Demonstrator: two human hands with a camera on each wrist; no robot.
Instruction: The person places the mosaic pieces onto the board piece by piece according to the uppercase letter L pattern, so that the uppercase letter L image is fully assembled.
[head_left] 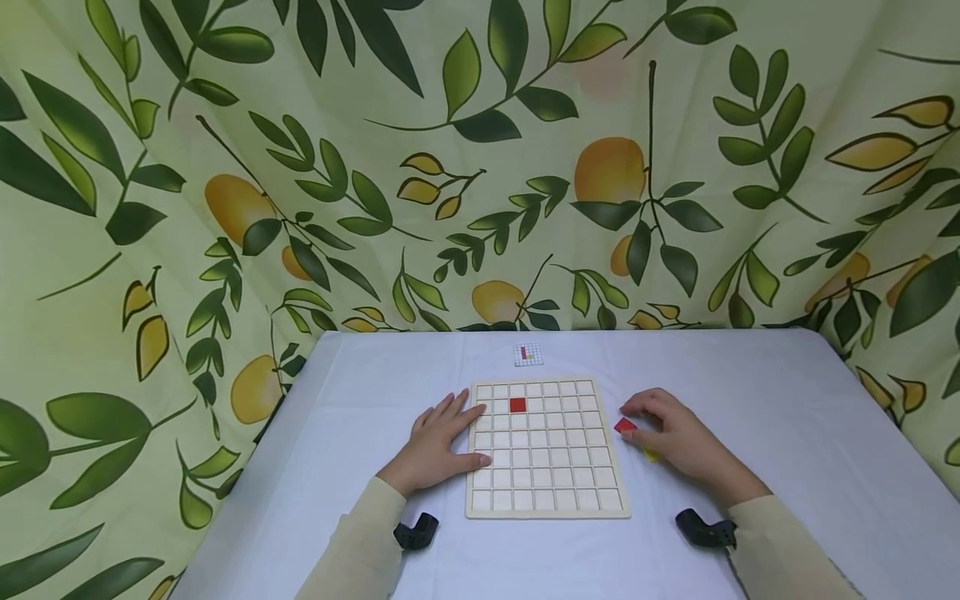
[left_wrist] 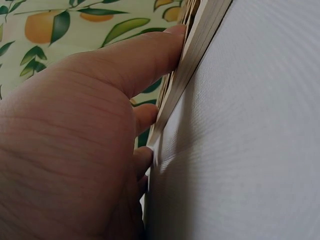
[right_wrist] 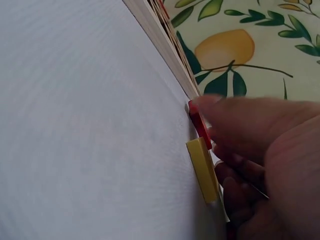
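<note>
A pale wooden grid board point(head_left: 555, 510) lies flat on the table, with one red square tile point(head_left: 517, 405) in a cell near its upper left. My left hand point(head_left: 435, 450) rests along the board's left edge, fingers spread, with the thumb and a fingertip over the rim. Right of the board, my right hand point(head_left: 675, 442) pinches a second red tile point(head_left: 624, 426) between thumb and fingers, low over the cloth. Close under that hand lies a yellow tile point(right_wrist: 202, 170), partly covered by the hand in the head view.
A small printed grid card point(head_left: 528, 355) with red and yellow marks lies beyond the board. White cloth point(head_left: 375, 375) covers the table. A leaf-and-fruit patterned curtain point(head_left: 480, 167) hangs behind and at both sides. Black wrist devices point(head_left: 705, 528) sit at both cuffs.
</note>
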